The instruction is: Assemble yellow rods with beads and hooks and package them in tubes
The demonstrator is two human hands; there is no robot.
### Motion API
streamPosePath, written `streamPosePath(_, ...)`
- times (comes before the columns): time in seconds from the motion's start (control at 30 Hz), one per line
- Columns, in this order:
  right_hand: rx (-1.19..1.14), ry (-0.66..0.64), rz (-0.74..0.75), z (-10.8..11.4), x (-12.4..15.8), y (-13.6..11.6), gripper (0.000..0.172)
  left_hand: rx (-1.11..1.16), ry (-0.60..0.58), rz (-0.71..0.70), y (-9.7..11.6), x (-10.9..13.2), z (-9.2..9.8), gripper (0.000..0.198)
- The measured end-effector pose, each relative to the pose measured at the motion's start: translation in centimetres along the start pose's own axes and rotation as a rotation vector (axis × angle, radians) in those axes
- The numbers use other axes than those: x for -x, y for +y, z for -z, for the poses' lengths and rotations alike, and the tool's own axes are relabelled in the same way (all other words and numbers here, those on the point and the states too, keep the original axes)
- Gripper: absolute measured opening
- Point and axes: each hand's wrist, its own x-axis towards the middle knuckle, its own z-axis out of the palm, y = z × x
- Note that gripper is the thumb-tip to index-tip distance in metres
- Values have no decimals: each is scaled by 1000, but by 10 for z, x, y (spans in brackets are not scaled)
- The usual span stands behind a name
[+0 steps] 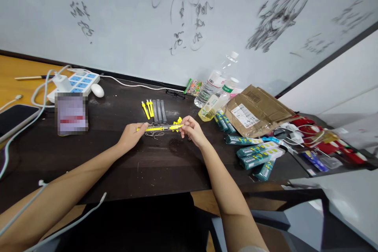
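My left hand (pixel 132 137) pinches the left end of a thin yellow stick-like piece (pixel 155 128), held level just above the dark table. At its other end my right hand (pixel 191 129) has its fingers closed on a slim yellow part (pixel 178 126). A clear section shows between the two yellow portions. Behind the hands, several yellow sticks (pixel 149 108) lie beside grey, tube-like pieces (pixel 160 111). More small yellow pieces (pixel 178 120) are close to my right fingertips. Thin bent metal wires (pixel 158 135) rest on the table below the held piece.
A power strip (pixel 84 82), a white mouse (pixel 97 90) and cables are on the left, near a phone (pixel 17 120). Bottles (pixel 210 86), a cardboard package (pixel 256 110) and several green boxes (pixel 260 155) stand or lie on the right. A whiteboard (pixel 126 27) rises behind.
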Motion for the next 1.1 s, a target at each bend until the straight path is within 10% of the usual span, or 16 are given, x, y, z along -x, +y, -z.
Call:
streamPosePath(0.77, 86, 15, 10, -4, 0, -2, 26, 4, 24, 66, 4, -1, 2, 47)
streamPosePath(1.1, 666, 495, 199, 21, -5, 4, 10, -28, 122, 103, -3, -8, 11, 50)
